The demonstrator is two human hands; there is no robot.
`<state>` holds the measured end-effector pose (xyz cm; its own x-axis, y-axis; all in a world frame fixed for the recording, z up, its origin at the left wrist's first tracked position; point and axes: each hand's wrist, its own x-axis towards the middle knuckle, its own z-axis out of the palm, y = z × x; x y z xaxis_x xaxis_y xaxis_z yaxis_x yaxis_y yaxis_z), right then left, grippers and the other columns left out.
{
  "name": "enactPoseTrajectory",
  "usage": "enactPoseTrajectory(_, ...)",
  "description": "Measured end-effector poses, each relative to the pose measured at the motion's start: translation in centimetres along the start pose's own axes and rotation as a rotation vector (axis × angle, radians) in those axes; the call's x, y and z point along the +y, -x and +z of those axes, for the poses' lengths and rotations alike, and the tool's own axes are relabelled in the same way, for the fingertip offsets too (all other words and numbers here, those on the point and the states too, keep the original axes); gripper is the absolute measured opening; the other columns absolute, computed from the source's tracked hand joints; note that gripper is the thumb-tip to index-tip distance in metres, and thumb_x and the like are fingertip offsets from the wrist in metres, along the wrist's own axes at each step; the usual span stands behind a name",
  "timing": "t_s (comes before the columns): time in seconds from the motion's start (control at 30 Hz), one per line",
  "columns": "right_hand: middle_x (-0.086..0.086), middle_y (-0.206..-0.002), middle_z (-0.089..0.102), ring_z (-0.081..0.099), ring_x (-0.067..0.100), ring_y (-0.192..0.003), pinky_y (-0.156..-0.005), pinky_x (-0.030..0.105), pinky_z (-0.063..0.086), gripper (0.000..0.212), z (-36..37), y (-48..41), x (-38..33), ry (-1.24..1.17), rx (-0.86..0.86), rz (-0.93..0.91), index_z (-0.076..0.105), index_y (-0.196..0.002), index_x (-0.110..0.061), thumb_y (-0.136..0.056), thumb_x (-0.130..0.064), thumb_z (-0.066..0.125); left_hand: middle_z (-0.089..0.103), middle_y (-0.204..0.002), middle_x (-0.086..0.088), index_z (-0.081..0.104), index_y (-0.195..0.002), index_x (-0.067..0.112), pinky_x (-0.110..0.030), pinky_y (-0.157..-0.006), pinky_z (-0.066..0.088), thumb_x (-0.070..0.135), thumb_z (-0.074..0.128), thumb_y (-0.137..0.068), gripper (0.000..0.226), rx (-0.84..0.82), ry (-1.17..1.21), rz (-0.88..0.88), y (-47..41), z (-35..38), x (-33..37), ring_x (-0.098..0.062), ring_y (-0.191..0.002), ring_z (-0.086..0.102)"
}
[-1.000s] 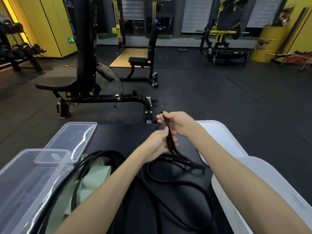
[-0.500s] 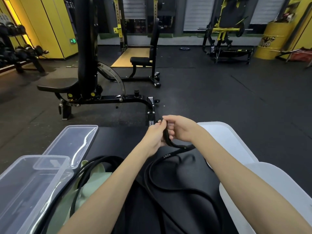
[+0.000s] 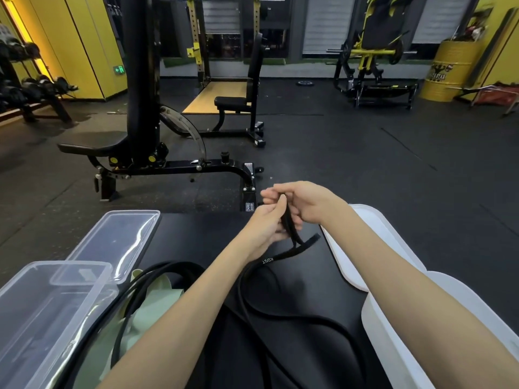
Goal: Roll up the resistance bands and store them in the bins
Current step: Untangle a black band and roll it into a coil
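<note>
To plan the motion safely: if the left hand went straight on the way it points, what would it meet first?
The left hand would likely meet the right hand, close ahead on the same black band; depth is unclear.

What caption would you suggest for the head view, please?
The left hand and right hand grip the black resistance band.

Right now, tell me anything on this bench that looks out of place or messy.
Nothing looks damaged. Loose black bands sprawl tangled over a pale green band beside the clear bin; its lid lies off, overlapping the far rim. The left hand and right hand hold one black band, not yet rolled.
</note>
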<state>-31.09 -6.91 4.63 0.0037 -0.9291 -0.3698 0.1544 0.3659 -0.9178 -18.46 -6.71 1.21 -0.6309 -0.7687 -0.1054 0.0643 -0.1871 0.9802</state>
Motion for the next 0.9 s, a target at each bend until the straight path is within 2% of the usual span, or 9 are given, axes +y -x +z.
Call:
enactPoseTrajectory(0.13,0.001,-0.089,0.075,0.07,0.012,-0.084,-0.071,0.025,0.05,0.019,-0.2,-0.7,-1.4,-0.229,0.06,-0.108,0.061,-0.097,-0.007,-0.1,-0.017,0.045,0.065,-0.078,-0.004,0.06,-0.091,0.009,-0.022,-0.069,0.055,0.031,0.036,-0.105,0.036,-0.05,0.013,-0.034,0.8,0.2,-0.9,-0.01,-0.068,0.066)
enactPoseTrajectory(0.2,0.001,-0.091,0.074,0.067,0.012,-0.08,-0.062,0.025,0.048,0.031,-0.2,-0.2,-1.2,-0.16,0.048,-0.065,0.066,-0.096,-0.006,-0.1,-0.03,0.047,0.063,-0.075,-0.003,0.061,-0.088,0.009,-0.018,-0.063,0.053,0.031,0.04,-0.104,0.033,0.02,-0.021,0.006,0.6,0.2,-0.3,-0.006,-0.062,0.064)
enactPoseTrajectory(0.33,-0.003,-0.054,0.06,0.041,0.011,-0.044,-0.051,0.025,0.037,0.036,-0.1,1.1,-0.8,0.063,-0.04,0.042,0.063,-0.112,-0.001,-0.099,-0.029,0.046,0.07,-0.076,0.0,0.067,-0.086,0.014,-0.029,-0.076,0.052,0.036,0.046,-0.101,0.034,0.101,-0.042,0.032,-0.1,-0.2,1.2,-0.011,-0.07,0.067)
enactPoseTrajectory(0.43,-0.001,-0.088,0.074,0.065,0.013,-0.077,-0.049,0.023,0.038,0.019,0.0,1.0,-1.8,-0.004,-0.006,-0.002,0.061,-0.101,-0.008,-0.099,-0.018,0.045,0.073,-0.082,-0.003,0.065,-0.093,0.009,-0.024,-0.069,0.055,0.032,0.043,-0.103,0.033,0.024,0.027,-0.012,0.2,-0.2,1.0,-0.012,-0.072,0.069)
enactPoseTrajectory(0.5,0.001,-0.103,0.073,0.066,0.012,-0.1,-0.049,0.022,0.044,0.019,-0.1,0.5,-2.4,-0.086,0.032,-0.049,0.062,-0.102,-0.008,-0.1,-0.016,0.044,0.073,-0.087,-0.005,0.062,-0.1,0.006,-0.022,-0.066,0.054,0.026,0.042,-0.103,0.029,-0.036,0.101,-0.032,0.7,-0.3,0.9,-0.012,-0.074,0.07)
enactPoseTrajectory(0.63,0.001,-0.089,0.068,0.06,0.007,-0.059,-0.038,0.019,0.033,0.03,0.2,1.0,-1.9,0.004,0.009,-0.044,0.064,-0.099,-0.01,-0.098,-0.035,0.047,0.074,-0.083,0.007,0.065,-0.099,0.004,-0.019,-0.062,0.052,0.021,0.05,-0.1,0.023,-0.006,0.031,0.056,0.9,-0.4,2.4,-0.01,-0.068,0.069)
enactPoseTrajectory(0.77,0.001,-0.055,0.049,0.044,0.008,-0.038,-0.04,0.02,0.035,0.027,0.7,2.0,-2.2,0.211,0.048,-0.014,0.06,-0.078,-0.008,-0.097,-0.026,0.053,0.071,-0.09,-0.003,0.068,-0.103,0.003,-0.021,-0.063,0.055,0.024,0.056,-0.097,0.025,0.047,0.033,0.04,0.7,-0.4,3.3,-0.014,-0.068,0.066)
enactPoseTrajectory(0.83,0.005,-0.072,0.062,0.055,0.01,-0.045,-0.047,0.022,0.041,0.019,1.0,2.1,-2.9,0.153,0.058,-0.027,0.062,-0.09,-0.005,-0.098,-0.017,0.05,0.071,-0.088,-0.004,0.069,-0.096,0.006,-0.022,-0.065,0.052,0.022,0.053,-0.098,0.023,0.009,0.04,0.015,1.1,-0.2,3.0,-0.014,-0.071,0.068)
enactPoseTrajectory(0.9,0.006,-0.091,0.073,0.07,0.013,-0.074,-0.069,0.027,0.051,0.018,1.0,1.7,-3.4,-0.03,0.042,-0.041,0.061,-0.103,-0.006,-0.099,-0.015,0.047,0.072,-0.085,-0.005,0.067,-0.093,0.007,-0.025,-0.073,0.05,0.021,0.051,-0.1,0.022,-0.03,0.097,-0.031,1.4,-0.1,2.4,-0.013,-0.074,0.067)
